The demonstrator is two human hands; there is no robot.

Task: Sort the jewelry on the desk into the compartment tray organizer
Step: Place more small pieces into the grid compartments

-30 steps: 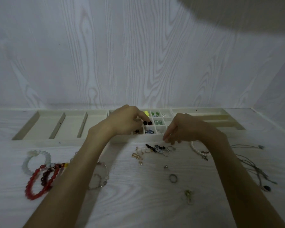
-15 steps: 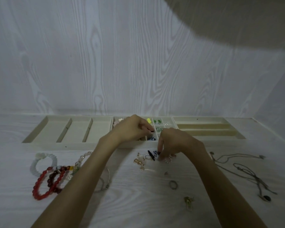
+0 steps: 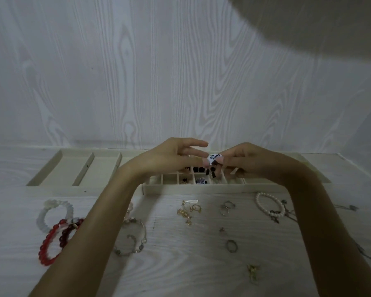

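Hands meet above the tray organizer: the left hand and right hand both pinch a white blue-patterned earring between fingertips. Rings, bracelets and a pearl bracelet lie on the desk nearer the person.

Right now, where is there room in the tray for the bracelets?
The three long slots at the tray's left end look bare. The small squares in the middle are crowded with beads, under both hands. On the desk, bare wood lies between the thin bracelet and the rings.
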